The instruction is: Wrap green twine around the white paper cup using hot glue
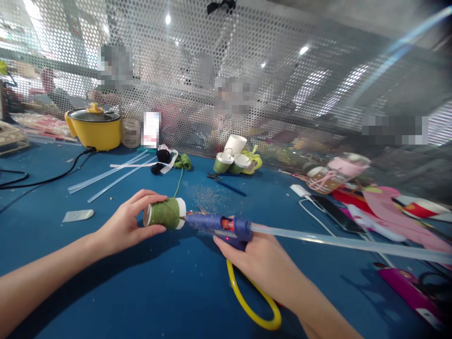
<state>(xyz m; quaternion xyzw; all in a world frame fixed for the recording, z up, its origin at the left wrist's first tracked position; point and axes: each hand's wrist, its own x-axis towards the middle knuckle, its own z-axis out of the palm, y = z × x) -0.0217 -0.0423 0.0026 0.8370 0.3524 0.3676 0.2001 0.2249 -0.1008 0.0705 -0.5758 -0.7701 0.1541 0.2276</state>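
My left hand grips a small white cup wound with green yarn, lying on its side in the fingers. From it a strand runs back to a small bundle of green yarn. My right hand is wrapped around a blue hot glue gun, its nozzle pointed left at the cup's white rim; whether they touch I cannot tell. A long clear glue stick sticks out of the gun's back. Below the gun hangs a yellow loop. Two similar green-wrapped cups stand farther back.
Blue-handled pliers lie behind the gun. At back left are a yellow electric pot, a glass jar and loose glue sticks. A phone, cables and a purple power strip lie right. Perforated metal mesh closes the back.
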